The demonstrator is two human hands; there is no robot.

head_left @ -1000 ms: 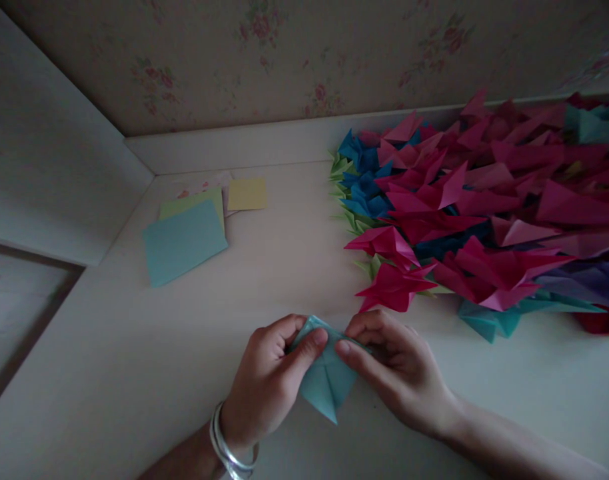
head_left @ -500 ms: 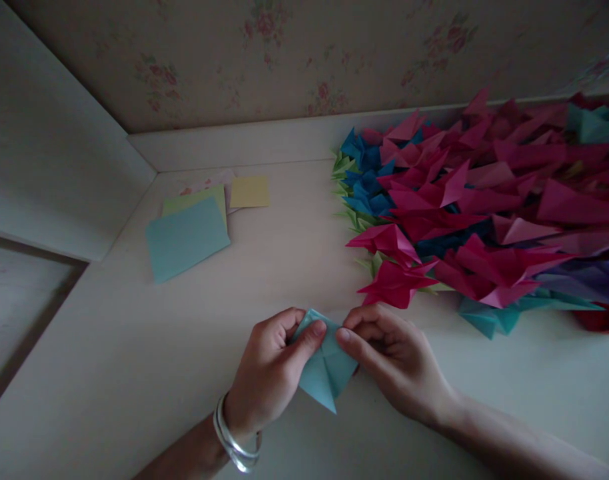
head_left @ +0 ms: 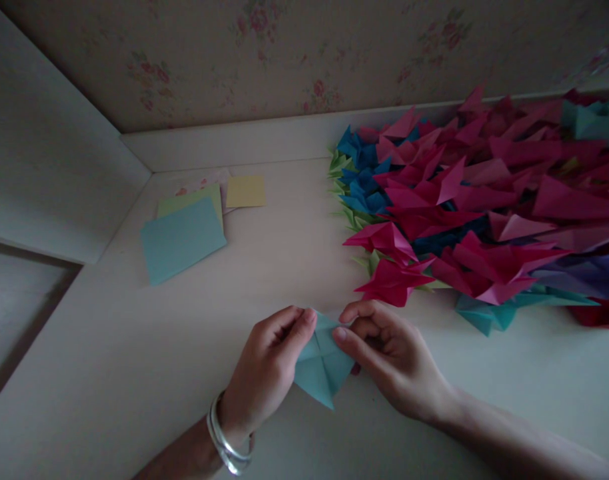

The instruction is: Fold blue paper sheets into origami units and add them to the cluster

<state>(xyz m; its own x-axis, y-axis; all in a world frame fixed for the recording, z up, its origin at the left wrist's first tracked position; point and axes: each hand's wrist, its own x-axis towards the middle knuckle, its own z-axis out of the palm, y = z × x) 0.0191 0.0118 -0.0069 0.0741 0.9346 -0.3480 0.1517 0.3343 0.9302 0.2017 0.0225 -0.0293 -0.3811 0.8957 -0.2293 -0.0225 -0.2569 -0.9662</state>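
A small light-blue folded paper (head_left: 322,365) sits between my two hands just above the pale tabletop (head_left: 134,373). My left hand (head_left: 267,370), with silver bangles on its wrist, pinches the paper's left upper edge with thumb and fingers. From the right, my right hand (head_left: 392,357) grips the same piece, its thumb pressed on the top and its fingers curled behind. The paper's lower point hangs free toward me.
A big heap of folded paper shapes (head_left: 484,200), mostly pink with blue, green, teal and purple, fills the right side. Flat sheets lie at the back left: a blue one (head_left: 182,240), a green one (head_left: 192,199) and a yellow one (head_left: 245,191). Floral wallpaper rises behind.
Both hands have shifted a little up and away with the blue paper. My left thumb has slid toward the paper's upper edge, so more of its creased face shows.
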